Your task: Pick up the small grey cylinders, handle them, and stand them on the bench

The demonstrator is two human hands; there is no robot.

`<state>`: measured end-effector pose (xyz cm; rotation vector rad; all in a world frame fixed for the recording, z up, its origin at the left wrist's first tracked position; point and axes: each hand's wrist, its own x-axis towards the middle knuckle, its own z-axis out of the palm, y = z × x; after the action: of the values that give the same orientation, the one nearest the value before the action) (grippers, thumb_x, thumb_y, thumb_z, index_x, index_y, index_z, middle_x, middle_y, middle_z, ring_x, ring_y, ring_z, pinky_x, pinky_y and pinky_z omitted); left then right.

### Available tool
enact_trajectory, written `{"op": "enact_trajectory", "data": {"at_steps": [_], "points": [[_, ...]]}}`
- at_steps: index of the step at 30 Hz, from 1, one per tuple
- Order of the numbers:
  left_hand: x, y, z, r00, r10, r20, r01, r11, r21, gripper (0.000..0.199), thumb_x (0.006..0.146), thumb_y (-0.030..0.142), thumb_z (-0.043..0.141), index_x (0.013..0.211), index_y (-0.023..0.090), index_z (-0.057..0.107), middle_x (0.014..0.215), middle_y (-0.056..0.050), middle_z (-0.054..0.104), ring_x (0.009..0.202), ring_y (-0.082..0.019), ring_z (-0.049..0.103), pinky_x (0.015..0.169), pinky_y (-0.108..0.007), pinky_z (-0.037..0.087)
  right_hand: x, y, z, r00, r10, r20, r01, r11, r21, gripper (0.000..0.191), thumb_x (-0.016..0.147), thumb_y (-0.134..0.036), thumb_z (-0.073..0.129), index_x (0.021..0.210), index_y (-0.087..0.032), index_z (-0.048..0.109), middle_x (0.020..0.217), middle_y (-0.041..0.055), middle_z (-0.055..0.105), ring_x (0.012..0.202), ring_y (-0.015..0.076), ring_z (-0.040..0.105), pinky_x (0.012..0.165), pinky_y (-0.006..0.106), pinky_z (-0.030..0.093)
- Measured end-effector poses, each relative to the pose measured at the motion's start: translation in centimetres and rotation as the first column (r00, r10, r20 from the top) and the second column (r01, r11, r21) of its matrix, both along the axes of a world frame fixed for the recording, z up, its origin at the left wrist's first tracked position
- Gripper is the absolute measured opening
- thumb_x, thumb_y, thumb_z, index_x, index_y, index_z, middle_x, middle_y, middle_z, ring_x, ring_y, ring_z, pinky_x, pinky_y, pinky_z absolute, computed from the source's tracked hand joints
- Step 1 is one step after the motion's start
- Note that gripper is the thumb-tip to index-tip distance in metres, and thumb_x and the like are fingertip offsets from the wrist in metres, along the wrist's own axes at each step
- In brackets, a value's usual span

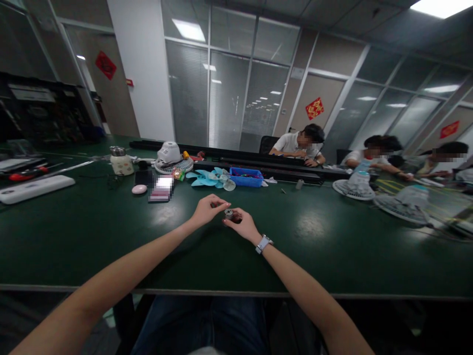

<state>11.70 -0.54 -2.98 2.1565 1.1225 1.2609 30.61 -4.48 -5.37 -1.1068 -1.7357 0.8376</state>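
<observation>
Near the middle of the green table, my right hand (244, 225) has its thumb and fingers closed around a small round metal part (228, 213). The part is grey, with a dark spot in the middle of its top face, and looks like a small motor. My left hand (209, 210) is just left of it and slightly above, thumb and fingertips drawn together in a pinch over the part's upper edge. Whatever is between those fingertips is too small to make out. My right wrist wears a watch (264, 243) with a pale strap.
Beyond my hands lie blue fan blades (209, 178), a blue tray (247, 177) of small parts and a white fan housing (170, 155). A jar (121, 161) and power strip (37, 189) stand left. More fan housings (356, 186) and several co-workers (298, 148) are right.
</observation>
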Motion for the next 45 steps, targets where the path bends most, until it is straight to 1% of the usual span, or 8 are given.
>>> {"op": "enact_trajectory", "data": {"at_steps": [12, 17, 22, 27, 35, 37, 41, 45], "points": [[-3.3, 1.2, -3.4, 0.937, 0.14, -0.321, -0.188, 0.974, -0.125, 0.033, 0.08, 0.052, 0.064, 0.093, 0.026, 0.081, 0.082, -0.006, 0.071, 0.074, -0.02, 0.061, 0.064, -0.028, 0.039, 0.2, 0.3, -0.1, 1.0, 0.008, -0.004, -0.008, 1.0, 0.014, 0.042, 0.07, -0.032, 0.081, 0.107, -0.017, 0.067, 0.103, 0.0069, 0.073, 0.093, 0.0178, 0.069, 0.084, 0.032, 0.054], [-3.1, 1.2, -3.7, 0.923, 0.082, -0.376, -0.144, 0.98, -0.139, 0.037, 0.078, 0.058, 0.064, 0.096, 0.03, 0.081, 0.083, -0.005, 0.071, 0.074, -0.021, 0.062, 0.061, -0.028, 0.038, 4.4, 2.4, 0.3, 0.968, -0.249, 0.007, 0.249, 0.967, 0.06, 0.04, 0.074, -0.032, 0.077, 0.11, -0.018, 0.067, 0.102, 0.0072, 0.074, 0.085, 0.0176, 0.07, 0.079, 0.032, 0.056], [-3.4, 1.4, -3.7, 0.942, 0.037, -0.333, -0.107, 0.975, -0.195, 0.051, 0.08, 0.065, 0.056, 0.109, 0.028, 0.077, 0.078, -0.004, 0.071, 0.07, -0.021, 0.062, 0.058, -0.027, 0.037, 13.0, 4.2, 0.9, 0.657, -0.728, 0.196, 0.696, 0.685, 0.215, 0.037, 0.08, -0.036, 0.07, 0.114, -0.02, 0.066, 0.1, 0.008, 0.074, 0.087, 0.0215, 0.069, 0.081, 0.034, 0.053], [-3.4, 1.6, -3.6, 0.978, 0.153, -0.143, -0.182, 0.959, -0.219, 0.059, 0.087, 0.062, 0.043, 0.114, 0.018, 0.072, 0.074, -0.004, 0.07, 0.071, -0.021, 0.064, 0.063, -0.028, 0.043, 19.2, 4.0, 0.2, 0.395, -0.875, 0.279, 0.877, 0.45, 0.169, 0.037, 0.083, -0.033, 0.065, 0.117, -0.018, 0.065, 0.106, 0.0124, 0.072, 0.099, 0.0258, 0.067, 0.085, 0.036, 0.049], [-3.3, 1.1, -3.4, 0.959, 0.282, -0.004, -0.277, 0.939, -0.204, 0.045, 0.087, 0.047, 0.045, 0.107, 0.016, 0.07, 0.071, -0.003, 0.068, 0.069, -0.02, 0.064, 0.062, -0.027, 0.044, 16.7, 2.9, 1.9, 0.222, -0.959, 0.175, 0.902, 0.27, 0.335, 0.067, 0.076, -0.029, 0.069, 0.137, -0.013, 0.046, 0.134, 0.0223, 0.054, 0.127, 0.0345, 0.047, 0.105, 0.053, 0.032], [-3.2, 1.0, -3.3, 0.952, 0.307, 0.017, -0.296, 0.931, -0.213, 0.042, 0.086, 0.045, 0.046, 0.106, 0.016, 0.07, 0.071, -0.003, 0.068, 0.069, -0.02, 0.064, 0.062, -0.027, 0.044, 12.9, 2.2, 2.6, 0.354, -0.926, 0.135, 0.786, 0.372, 0.493, 0.057, 0.081, -0.03, 0.064, 0.134, -0.014, 0.051, 0.131, 0.0182, 0.056, 0.125, 0.0311, 0.048, 0.106, 0.049, 0.031], [-3.2, 1.0, -3.5, 0.944, 0.331, 0.023, -0.317, 0.921, -0.224, 0.04, 0.086, 0.043, 0.047, 0.104, 0.016, 0.07, 0.069, -0.003, 0.067, 0.066, -0.02, 0.063, 0.061, -0.028, 0.042, 3.2, 0.7, 2.0, 0.817, -0.401, 0.414, 0.273, 0.902, 0.334, 0.034, 0.09, -0.041, 0.057, 0.115, -0.023, 0.068, 0.095, 0.005, 0.069, 0.085, 0.018, 0.062, 0.081, 0.031, 0.045], [-3.4, 0.8, -3.5, 0.934, 0.355, 0.036, -0.34, 0.915, -0.219, 0.039, 0.086, 0.042, 0.046, 0.102, 0.016, 0.069, 0.068, -0.002, 0.065, 0.067, -0.02, 0.063, 0.063, -0.028, 0.043, -3.1, 0.4, 0.8, 0.821, -0.153, 0.55, 0.084, 0.985, 0.149, 0.043, 0.083, -0.053, 0.066, 0.116, -0.027, 0.071, 0.085, 0.0017, 0.068, 0.074, 0.0149, 0.06, 0.063, 0.024, 0.041]]}}
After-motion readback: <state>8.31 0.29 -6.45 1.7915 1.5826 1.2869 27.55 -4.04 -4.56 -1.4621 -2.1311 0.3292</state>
